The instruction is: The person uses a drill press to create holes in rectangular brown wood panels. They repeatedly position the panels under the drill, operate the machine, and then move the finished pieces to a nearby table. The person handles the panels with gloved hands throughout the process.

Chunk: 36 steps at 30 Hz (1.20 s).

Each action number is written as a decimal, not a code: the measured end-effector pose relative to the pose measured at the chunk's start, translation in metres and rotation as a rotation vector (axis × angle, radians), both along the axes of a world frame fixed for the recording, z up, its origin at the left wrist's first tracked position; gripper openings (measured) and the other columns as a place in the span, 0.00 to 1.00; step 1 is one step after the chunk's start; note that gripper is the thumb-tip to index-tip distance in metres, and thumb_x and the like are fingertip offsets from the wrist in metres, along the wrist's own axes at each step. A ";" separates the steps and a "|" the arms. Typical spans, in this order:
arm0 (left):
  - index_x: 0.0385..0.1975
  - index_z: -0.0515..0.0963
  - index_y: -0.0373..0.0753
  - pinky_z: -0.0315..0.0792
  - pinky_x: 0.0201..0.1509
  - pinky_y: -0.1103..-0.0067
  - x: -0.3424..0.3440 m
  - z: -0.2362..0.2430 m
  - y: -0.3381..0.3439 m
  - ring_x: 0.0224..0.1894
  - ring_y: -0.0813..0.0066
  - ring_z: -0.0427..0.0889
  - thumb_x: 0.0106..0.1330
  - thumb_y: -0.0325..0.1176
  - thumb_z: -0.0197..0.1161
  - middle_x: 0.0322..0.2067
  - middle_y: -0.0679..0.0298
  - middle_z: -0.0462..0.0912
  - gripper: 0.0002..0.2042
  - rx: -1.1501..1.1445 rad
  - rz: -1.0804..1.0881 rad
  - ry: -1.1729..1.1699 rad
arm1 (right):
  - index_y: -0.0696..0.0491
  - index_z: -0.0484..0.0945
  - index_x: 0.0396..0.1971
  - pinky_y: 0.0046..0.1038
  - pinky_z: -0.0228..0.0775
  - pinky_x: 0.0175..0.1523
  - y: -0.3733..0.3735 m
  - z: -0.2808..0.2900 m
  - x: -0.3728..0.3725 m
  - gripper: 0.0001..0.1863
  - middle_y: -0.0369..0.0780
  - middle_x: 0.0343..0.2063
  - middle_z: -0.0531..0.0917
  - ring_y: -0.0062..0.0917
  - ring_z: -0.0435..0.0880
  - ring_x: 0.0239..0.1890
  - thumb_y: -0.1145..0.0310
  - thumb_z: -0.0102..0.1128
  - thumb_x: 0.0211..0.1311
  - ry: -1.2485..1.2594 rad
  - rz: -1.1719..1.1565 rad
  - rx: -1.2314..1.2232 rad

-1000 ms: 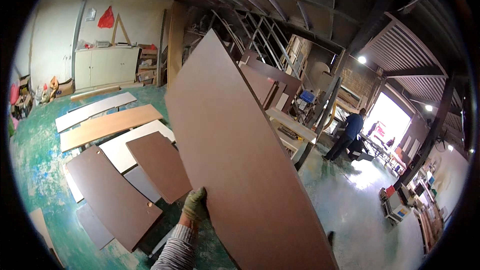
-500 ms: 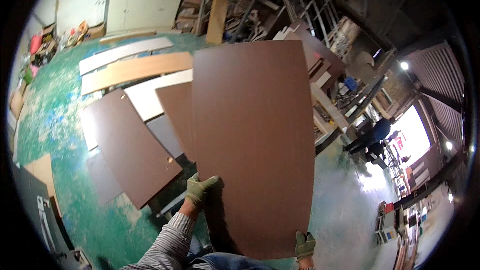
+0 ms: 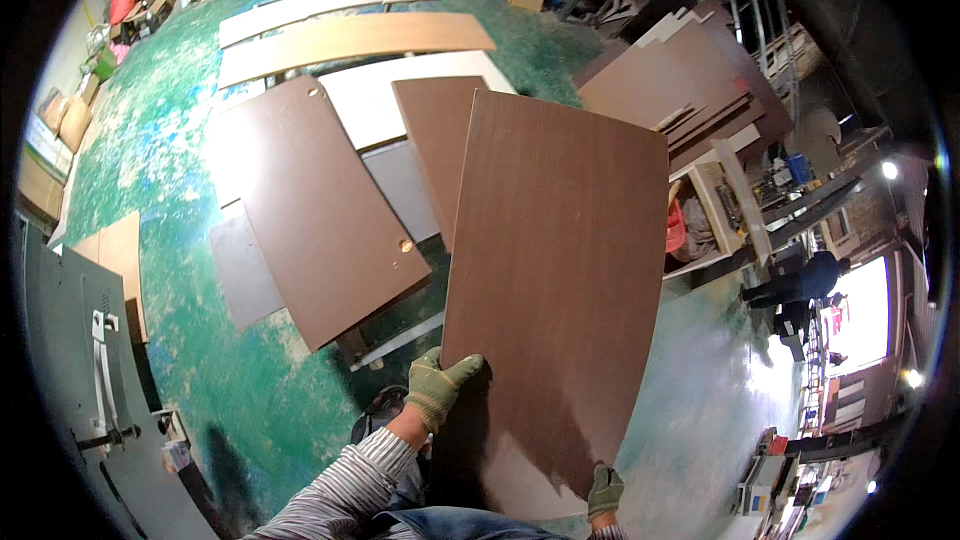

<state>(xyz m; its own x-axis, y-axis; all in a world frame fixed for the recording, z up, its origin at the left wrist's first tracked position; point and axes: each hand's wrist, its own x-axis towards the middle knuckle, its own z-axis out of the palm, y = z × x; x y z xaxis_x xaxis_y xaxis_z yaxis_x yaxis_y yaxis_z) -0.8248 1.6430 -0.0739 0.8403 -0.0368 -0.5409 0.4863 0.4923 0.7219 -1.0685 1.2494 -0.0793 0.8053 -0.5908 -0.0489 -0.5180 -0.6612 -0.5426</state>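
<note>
A large brown board [image 3: 560,260] stands tilted in front of me, held between both hands. My left hand [image 3: 442,386], in a green knit glove, is closed on its left edge with the thumb over the face. Low on the right edge, my right hand [image 3: 605,492], gloved alike, grips near the bottom corner; most of its fingers are hidden behind the board. Left of the held board lies another brown panel [image 3: 315,215] with round holes at two corners. A narrower brown panel [image 3: 437,140] lies partly behind the held board.
White and wood-toned long boards [image 3: 360,43] lie across low supports farther off. Brown boards [image 3: 680,75] are stacked at the back right. At the left is a grey metal cabinet [image 3: 75,340]. A person [image 3: 800,285] in dark clothes bends near the bright doorway.
The held board now tilts more away and sits further right in view. Both hands keep their grip. My view has turned left and downward, showing more of the grey cabinet.
</note>
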 end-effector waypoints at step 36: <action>0.53 0.78 0.39 0.78 0.51 0.69 -0.078 -0.245 0.145 0.50 0.65 0.83 0.71 0.47 0.55 0.47 0.53 0.83 0.20 0.123 0.160 -0.189 | 0.63 0.83 0.39 0.41 0.71 0.41 0.078 -0.126 0.198 0.42 0.53 0.28 0.84 0.37 0.78 0.31 0.31 0.51 0.66 0.639 0.366 0.065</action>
